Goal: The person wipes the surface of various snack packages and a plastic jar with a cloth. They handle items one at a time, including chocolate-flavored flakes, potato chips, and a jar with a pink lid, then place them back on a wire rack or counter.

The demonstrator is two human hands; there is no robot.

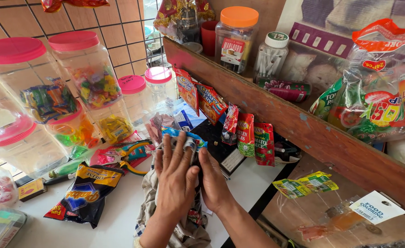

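Left hand (177, 177) flat, fingers spread and pointing away, pressed palm-down over a wad of folded notes (187, 143); right hand (213, 177) alongside, touching the left at the thumb side, fingers cupped against the same wad. Both hands close together, wrapped on the notes, only grey-and-blue edges showing past the fingertips. Notes held just above a crumpled khaki cloth (184, 227) on the white counter (115, 220). Directly beyond the fingertips, a blue packet (184, 133). Left of the hands, a black-and-yellow snack bag (87, 193) lying flat, with a yellow scissors (133, 158) and bright wrappers between bag and hands. Farther left, stacked clear jars with pink lids (74, 40), sweets inside. Right of the hands, a small dark calculator-like thing (233, 160), too blurred to tell for sure. Above, red and green sachets (253, 138) hanging in a row from a wooden shelf (280, 115) that slopes down to the right. On the shelf, an orange-lidded jar (235, 36), a white-lidded jar (271, 55) of white sticks beside it, and a big clear bag (386, 87) of packets at the far right. Under the shelf, yellow-green sachets (305, 183) behind glass.
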